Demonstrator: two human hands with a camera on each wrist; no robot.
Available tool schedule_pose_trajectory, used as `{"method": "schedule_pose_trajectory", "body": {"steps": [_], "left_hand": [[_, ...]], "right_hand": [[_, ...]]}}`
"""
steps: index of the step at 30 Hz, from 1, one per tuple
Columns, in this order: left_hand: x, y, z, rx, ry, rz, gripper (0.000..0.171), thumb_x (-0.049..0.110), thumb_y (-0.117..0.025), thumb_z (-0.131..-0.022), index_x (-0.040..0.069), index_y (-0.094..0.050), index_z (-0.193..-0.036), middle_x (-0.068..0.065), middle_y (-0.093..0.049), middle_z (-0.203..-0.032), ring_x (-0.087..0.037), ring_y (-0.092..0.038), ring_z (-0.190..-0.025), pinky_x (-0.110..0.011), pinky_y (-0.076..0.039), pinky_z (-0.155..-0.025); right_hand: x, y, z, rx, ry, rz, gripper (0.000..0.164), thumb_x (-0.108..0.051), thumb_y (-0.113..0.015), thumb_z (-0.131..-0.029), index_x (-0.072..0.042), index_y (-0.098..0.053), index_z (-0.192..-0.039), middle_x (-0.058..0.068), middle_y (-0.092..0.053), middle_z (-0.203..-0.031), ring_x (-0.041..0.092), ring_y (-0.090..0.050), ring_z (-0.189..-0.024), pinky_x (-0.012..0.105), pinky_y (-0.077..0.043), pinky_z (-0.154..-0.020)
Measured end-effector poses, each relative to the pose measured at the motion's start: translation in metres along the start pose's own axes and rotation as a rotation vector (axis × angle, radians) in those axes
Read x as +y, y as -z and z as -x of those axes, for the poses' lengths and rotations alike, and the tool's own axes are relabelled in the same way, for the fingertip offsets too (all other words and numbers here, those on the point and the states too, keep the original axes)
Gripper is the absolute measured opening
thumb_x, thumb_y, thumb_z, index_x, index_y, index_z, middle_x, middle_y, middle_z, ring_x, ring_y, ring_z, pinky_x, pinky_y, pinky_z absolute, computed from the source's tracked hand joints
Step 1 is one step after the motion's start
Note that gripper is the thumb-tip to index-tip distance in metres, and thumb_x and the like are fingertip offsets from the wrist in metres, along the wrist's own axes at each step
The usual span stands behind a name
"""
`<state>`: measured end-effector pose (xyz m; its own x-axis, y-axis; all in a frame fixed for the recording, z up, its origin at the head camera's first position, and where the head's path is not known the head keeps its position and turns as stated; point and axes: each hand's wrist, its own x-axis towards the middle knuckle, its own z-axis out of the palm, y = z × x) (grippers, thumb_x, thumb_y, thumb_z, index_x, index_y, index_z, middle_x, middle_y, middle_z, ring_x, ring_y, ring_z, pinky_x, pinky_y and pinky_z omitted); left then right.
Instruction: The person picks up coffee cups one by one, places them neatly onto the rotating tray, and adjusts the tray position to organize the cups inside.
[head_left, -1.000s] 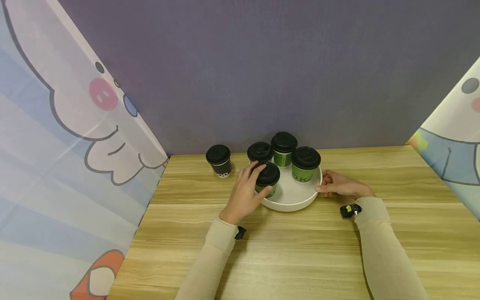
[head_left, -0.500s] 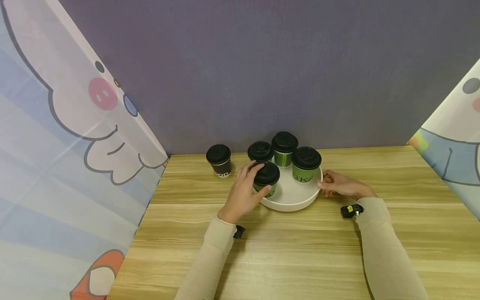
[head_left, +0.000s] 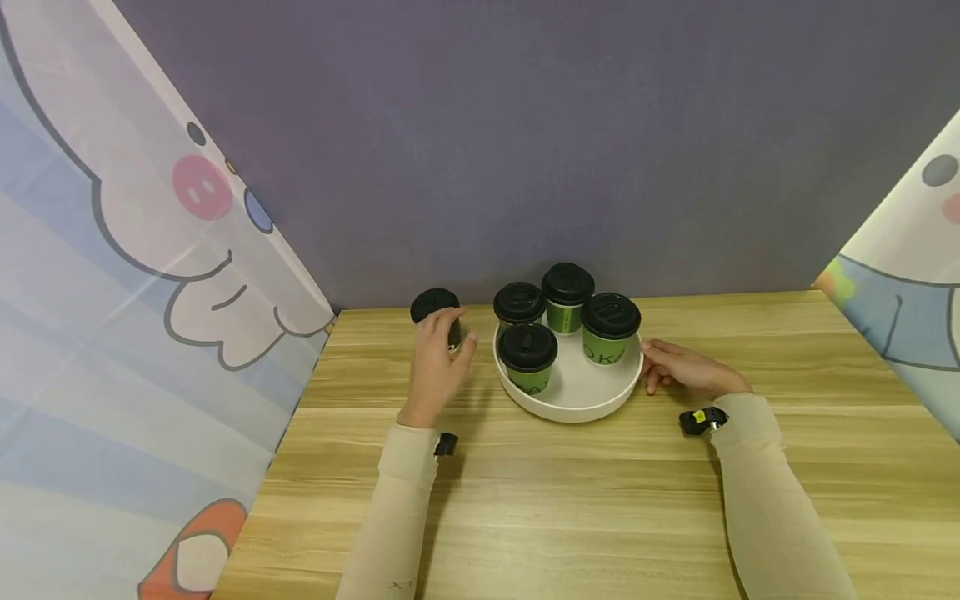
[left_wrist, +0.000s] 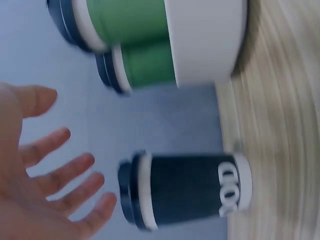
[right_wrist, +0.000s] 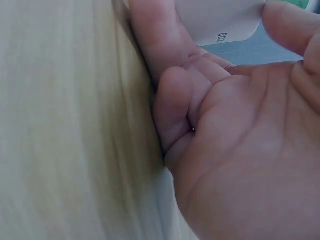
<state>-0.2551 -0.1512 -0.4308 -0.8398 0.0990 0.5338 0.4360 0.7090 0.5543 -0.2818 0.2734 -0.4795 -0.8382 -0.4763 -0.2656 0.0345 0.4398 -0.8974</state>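
Observation:
A dark paper cup with a black lid and white letters stands upright at the left. My left hand is beside it, partly covering it in the head view. In the left wrist view the spread fingers are apart from its lid. Several green paper cups with black lids, one at the front left and one at the right, stand in a round white tray. At the tray's right edge, my right hand holds the rim, its thumb at the top and fingers curled low against the table.
A wood-grain table carries everything. Behind it rises a grey-purple wall, close to the rear cups. Printed cartoon sheets hang at the left and the right.
My left hand has left the front-left green cup in the tray and moved left to the dark cup. The right hand stays at the tray's edge.

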Motion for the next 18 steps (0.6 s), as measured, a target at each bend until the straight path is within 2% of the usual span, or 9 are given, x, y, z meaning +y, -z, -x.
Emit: {"method": "schedule_pose_trajectory", "body": {"steps": [4, 8, 13, 16, 18], "left_hand": [[-0.018, 0.005, -0.004, 0.052, 0.078, -0.111, 0.054, 0.022, -0.070, -0.098, 0.006, -0.052, -0.146, -0.020, -0.050, -0.151, -0.043, -0.043, -0.138, -0.058, -0.039, -0.114], [-0.030, 0.005, -0.005, 0.008, 0.136, -0.203, 0.070, 0.028, -0.074, -0.096, 0.009, -0.042, -0.156, -0.021, -0.036, -0.162, -0.048, -0.035, -0.145, -0.063, -0.032, -0.118], [-0.039, 0.002, -0.007, -0.070, 0.173, -0.224, 0.076, 0.036, -0.073, -0.095, 0.016, -0.037, -0.160, -0.020, -0.023, -0.169, -0.051, -0.024, -0.151, -0.070, -0.029, -0.117], [-0.042, -0.001, -0.007, -0.088, 0.179, -0.220, 0.075, 0.037, -0.072, -0.095, 0.017, -0.038, -0.159, -0.020, -0.021, -0.169, -0.049, -0.024, -0.152, -0.070, -0.030, -0.116], [-0.044, -0.003, -0.007, -0.075, 0.176, -0.202, 0.073, 0.036, -0.073, -0.095, 0.016, -0.041, -0.157, -0.018, -0.022, -0.169, -0.047, -0.025, -0.152, -0.068, -0.032, -0.116]], "right_hand": [[0.001, 0.000, -0.001, 0.000, 0.005, -0.018, 0.048, -0.039, -0.029, -0.114, 0.005, -0.047, -0.118, 0.013, -0.064, -0.095, 0.019, -0.066, -0.078, 0.026, -0.044, -0.074], [0.001, 0.000, 0.000, -0.003, 0.011, -0.019, 0.048, -0.039, -0.029, -0.114, 0.006, -0.047, -0.119, 0.014, -0.064, -0.096, 0.019, -0.066, -0.078, 0.026, -0.044, -0.074], [0.002, 0.000, -0.001, -0.006, 0.006, -0.023, 0.049, -0.040, -0.030, -0.113, 0.006, -0.046, -0.120, 0.014, -0.063, -0.098, 0.020, -0.066, -0.079, 0.026, -0.044, -0.075], [0.002, 0.000, -0.001, -0.004, -0.004, -0.032, 0.049, -0.040, -0.031, -0.113, 0.005, -0.047, -0.120, 0.014, -0.063, -0.098, 0.020, -0.066, -0.079, 0.026, -0.044, -0.075], [0.001, 0.000, -0.002, -0.001, -0.009, -0.047, 0.048, -0.040, -0.031, -0.113, 0.006, -0.047, -0.120, 0.013, -0.062, -0.099, 0.020, -0.066, -0.078, 0.026, -0.045, -0.075]]}}
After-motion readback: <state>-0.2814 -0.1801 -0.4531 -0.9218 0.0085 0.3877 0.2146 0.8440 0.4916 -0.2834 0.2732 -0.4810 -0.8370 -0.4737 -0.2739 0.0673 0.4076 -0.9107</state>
